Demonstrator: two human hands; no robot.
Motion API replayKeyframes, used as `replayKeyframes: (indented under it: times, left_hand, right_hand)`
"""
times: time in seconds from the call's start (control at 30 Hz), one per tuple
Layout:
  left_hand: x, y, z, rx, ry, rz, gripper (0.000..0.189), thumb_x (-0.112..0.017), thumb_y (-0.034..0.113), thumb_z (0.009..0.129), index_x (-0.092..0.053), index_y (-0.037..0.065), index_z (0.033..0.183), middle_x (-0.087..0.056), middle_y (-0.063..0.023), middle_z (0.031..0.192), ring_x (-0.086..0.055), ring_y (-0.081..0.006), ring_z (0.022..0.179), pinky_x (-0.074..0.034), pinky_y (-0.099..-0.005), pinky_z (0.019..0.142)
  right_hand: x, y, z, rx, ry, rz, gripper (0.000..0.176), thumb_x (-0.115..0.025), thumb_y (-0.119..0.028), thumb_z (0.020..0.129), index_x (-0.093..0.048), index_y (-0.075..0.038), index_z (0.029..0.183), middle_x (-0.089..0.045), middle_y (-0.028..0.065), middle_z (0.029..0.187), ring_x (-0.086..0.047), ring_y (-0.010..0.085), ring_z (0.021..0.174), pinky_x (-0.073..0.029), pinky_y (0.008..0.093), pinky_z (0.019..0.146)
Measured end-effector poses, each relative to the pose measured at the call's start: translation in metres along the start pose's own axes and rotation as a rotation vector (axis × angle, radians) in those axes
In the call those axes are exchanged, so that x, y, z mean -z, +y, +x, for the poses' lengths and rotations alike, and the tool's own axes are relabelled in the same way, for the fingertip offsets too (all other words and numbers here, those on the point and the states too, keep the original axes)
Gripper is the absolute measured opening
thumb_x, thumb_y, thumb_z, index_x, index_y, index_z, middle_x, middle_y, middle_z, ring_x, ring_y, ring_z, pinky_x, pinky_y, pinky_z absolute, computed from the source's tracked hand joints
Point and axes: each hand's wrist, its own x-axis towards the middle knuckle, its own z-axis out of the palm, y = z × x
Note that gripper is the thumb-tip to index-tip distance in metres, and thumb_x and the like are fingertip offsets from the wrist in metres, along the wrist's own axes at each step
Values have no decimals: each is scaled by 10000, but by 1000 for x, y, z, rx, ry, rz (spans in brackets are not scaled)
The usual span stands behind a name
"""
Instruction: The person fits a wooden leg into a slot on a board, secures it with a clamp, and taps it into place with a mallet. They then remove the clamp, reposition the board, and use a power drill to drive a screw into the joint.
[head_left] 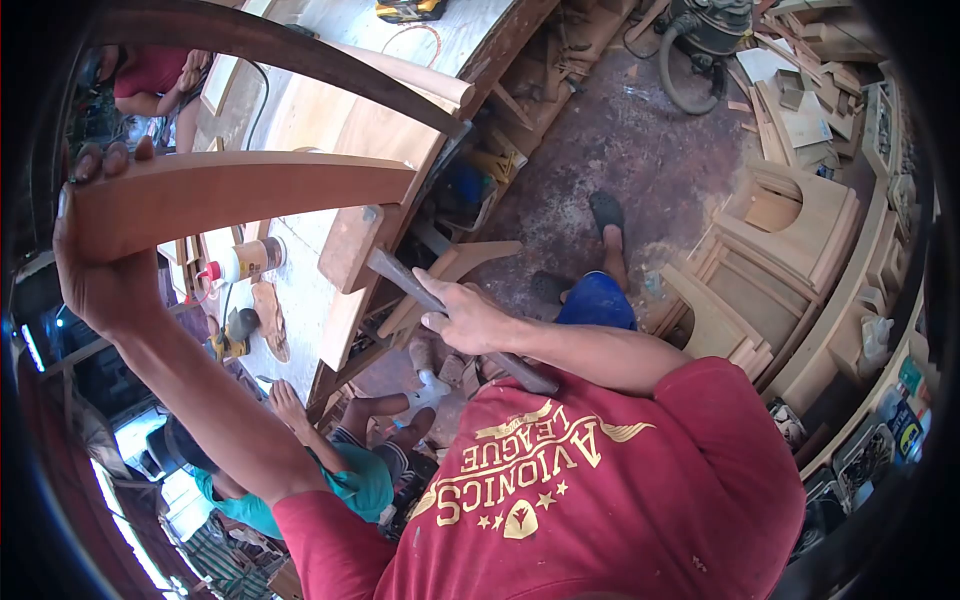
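1. The curved wooden rail (240, 195) has its long axis running from 9 o'clock to 3 o'clock. Its cut free end points toward 3 o'clock.
2. The left hand (90, 265) is clamped around the rail's 9 o'clock end, with the fingertips curling over the top edge.
3. The right hand (465, 318) is closed around the handle of a wooden mallet (350, 248), well apart from the rail at 4 o'clock.
4. The mallet's handle slants from 10 o'clock to 4 o'clock. Its head sits just under the rail's free end, and I cannot tell whether they touch.
5. Beneath the rail is the workbench (300, 120), with a glue bottle (245, 260) lying on it.
6. A co-worker's hand (285, 405) shows at 6 o'clock.
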Motion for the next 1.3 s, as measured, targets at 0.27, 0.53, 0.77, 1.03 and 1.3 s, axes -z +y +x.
replayKeyframes:
  times: [0.27,0.53,0.77,1.03,1.3]
  left_hand:
    - [3,1,2,-1,-67,31,339,-566,171,958,-516,-49,1210,-542,-150,1128,-567,-274,1189,-265,-592,1258]
    - [1,-1,2,-21,-10,68,322,-547,169,969,-521,-56,1197,-550,-155,1134,-582,-283,1169,-286,-596,1250]
    - [-9,-4,-1,-69,130,100,334,-549,164,981,-511,-78,1208,-528,-143,1163,-567,-296,1181,-312,-609,1223]
    - [4,-1,2,-72,-28,22,397,-551,168,987,-493,-70,1299,-528,-125,1164,-564,-299,1186,-292,-639,1216]
    - [1,-2,1,-76,1,22,400,-554,172,986,-485,-57,1307,-523,-116,1145,-544,-289,1155,-290,-623,1209]
  right_hand:
    - [0,25,7,138,35,-60,705,-633,-122,942,-338,12,1569,-572,329,1386,-568,448,1297,-439,445,1117]
    - [19,23,-4,154,-9,-73,718,-630,-130,939,-326,7,1575,-574,327,1382,-569,448,1294,-440,448,1120]
    - [0,37,-5,135,22,-37,710,-621,-143,957,-316,-4,1582,-565,314,1404,-558,448,1307,-440,449,1116]
    - [-3,24,-7,93,39,58,707,-642,-105,945,-329,18,1567,-556,324,1410,-547,440,1324,-423,448,1127]
    - [-6,24,0,114,51,28,705,-639,-102,943,-329,27,1563,-542,336,1418,-533,445,1339,-413,447,1139]
